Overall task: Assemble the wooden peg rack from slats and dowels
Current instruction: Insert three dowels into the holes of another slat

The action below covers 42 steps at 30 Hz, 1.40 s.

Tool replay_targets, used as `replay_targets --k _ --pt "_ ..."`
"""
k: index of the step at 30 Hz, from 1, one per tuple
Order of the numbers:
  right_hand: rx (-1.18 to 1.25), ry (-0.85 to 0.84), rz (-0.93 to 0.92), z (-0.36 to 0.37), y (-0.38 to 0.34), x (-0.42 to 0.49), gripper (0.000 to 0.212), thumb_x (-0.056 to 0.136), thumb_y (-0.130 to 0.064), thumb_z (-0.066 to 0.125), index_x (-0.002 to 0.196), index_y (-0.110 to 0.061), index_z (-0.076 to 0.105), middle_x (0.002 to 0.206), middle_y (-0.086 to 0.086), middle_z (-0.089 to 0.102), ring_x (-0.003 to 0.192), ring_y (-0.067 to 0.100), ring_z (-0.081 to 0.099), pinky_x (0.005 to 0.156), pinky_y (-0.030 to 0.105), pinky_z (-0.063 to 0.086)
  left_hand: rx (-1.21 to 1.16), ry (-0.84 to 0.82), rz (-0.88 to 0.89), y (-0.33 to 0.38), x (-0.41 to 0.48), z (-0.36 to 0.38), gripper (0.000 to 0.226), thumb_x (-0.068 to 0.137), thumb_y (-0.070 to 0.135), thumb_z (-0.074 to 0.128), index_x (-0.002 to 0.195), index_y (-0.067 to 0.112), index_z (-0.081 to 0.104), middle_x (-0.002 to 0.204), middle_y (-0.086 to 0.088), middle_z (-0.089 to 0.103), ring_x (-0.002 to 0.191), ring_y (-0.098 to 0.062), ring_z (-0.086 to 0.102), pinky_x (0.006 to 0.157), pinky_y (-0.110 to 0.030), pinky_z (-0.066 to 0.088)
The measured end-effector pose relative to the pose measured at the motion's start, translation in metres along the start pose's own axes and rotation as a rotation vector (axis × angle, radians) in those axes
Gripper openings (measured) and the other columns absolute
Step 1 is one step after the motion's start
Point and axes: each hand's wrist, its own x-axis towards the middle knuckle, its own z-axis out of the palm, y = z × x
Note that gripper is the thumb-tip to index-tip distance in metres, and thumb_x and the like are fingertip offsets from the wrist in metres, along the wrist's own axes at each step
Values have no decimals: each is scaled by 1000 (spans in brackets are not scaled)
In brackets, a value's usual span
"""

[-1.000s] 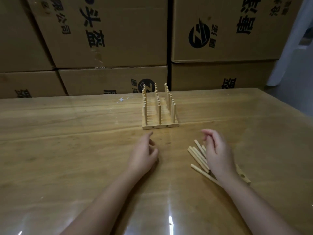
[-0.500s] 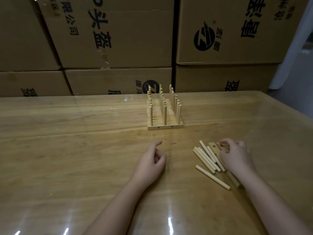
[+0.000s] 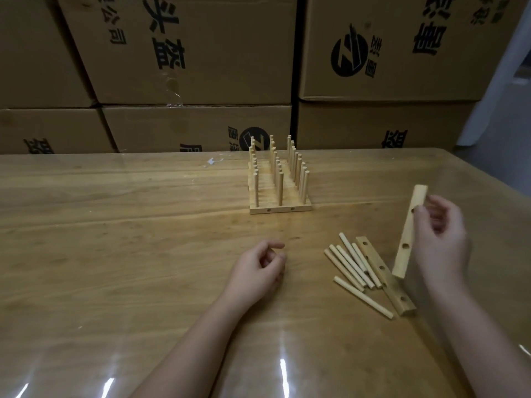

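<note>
Wooden counter (image 3: pixel 115 254) under a glossy clear cover fills the near view, with both forearms reaching over it. Left hand (image 3: pixel 258 268) rests on the surface, fingers loosely curled around nothing. To its right lies a loose bunch of dowels (image 3: pixel 352 265), fanned side by side, and a second slat (image 3: pixel 386 278) with drilled holes lies flat, touching their far ends. Right hand (image 3: pixel 439 239) grips the held slat (image 3: pixel 403 254) near its upper half, raised and nearly upright, its lower end just above the flat one. Farther back stands the partly built peg rack (image 3: pixel 278 182), three rows of upright pegs. Stacked cardboard boxes (image 3: pixel 201 53) close off the rear.
</note>
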Motion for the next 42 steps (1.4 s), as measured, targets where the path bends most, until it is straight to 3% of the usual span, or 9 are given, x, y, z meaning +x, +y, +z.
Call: replay_targets --k 3,6,9,16,22,25,28,34,42 --pt "300 -32 180 0 -13 -7 23 90 -40 52 108 -53 50 88 -21 64 76 -6 63 65 22 46 -68 -25 -18 4 -1 -2 13 93 16 58 104 17 65 72 -4 66 62 -9 62 65 -24 51" --pt "520 -252 363 16 -16 -27 32 90 -29 54 111 -54 51 89 -17 69 76 3 67 66 29 52 -135 -71 -29 9 -6 -5 12 94 18 57 95 14 68 65 3 66 53 -8 59 53 -19 48" --pt "544 -463 304 38 -21 -60 43 88 -18 57 118 -48 47 91 -7 70 79 12 68 61 27 53 -212 -159 -43 12 -9 -7 18 96 22 53 96 14 70 69 1 69 49 -8 57 44 -15 41" --pt "536 -647 216 55 -22 -93 41 83 -11 61 115 -34 49 93 -1 68 86 12 68 59 23 54 -129 -358 5 9 -10 -8 32 73 42 71 102 29 69 82 7 73 72 -7 67 62 -17 49" --pt "-385 -520 -398 41 -5 -64 25 92 -36 48 115 -26 52 81 -16 54 67 0 54 55 20 44 -392 -139 -117 11 -3 -17 48 80 53 49 104 16 68 63 -1 65 51 -12 58 50 -20 49" --pt "-639 -642 -464 39 -3 -60 21 89 -46 47 103 -31 50 72 -17 50 63 -1 50 51 18 37 -496 -22 -149 10 2 -20 56 83 57 42 105 13 69 56 -2 59 44 -11 53 44 -19 45" --pt "-776 -691 -504 41 -2 -61 24 88 -49 44 104 -32 50 87 -19 43 83 1 47 61 19 38 -579 1 -165 6 5 -23 58 85 58 41 106 12 70 54 -2 55 43 -11 49 43 -19 43" --pt "-793 -798 -613 38 0 -62 30 94 -32 43 123 -32 48 116 -12 48 108 7 48 81 20 40 -664 -5 -155 2 7 -24 57 85 56 42 106 10 70 52 -1 51 43 -8 45 39 -18 39" --pt "-159 -468 -328 37 -5 -57 15 89 -16 59 97 -25 68 96 -14 58 79 0 56 67 9 41 -602 -86 -156 2 6 -23 53 85 56 46 101 13 73 54 -3 54 45 -11 49 40 -20 41"
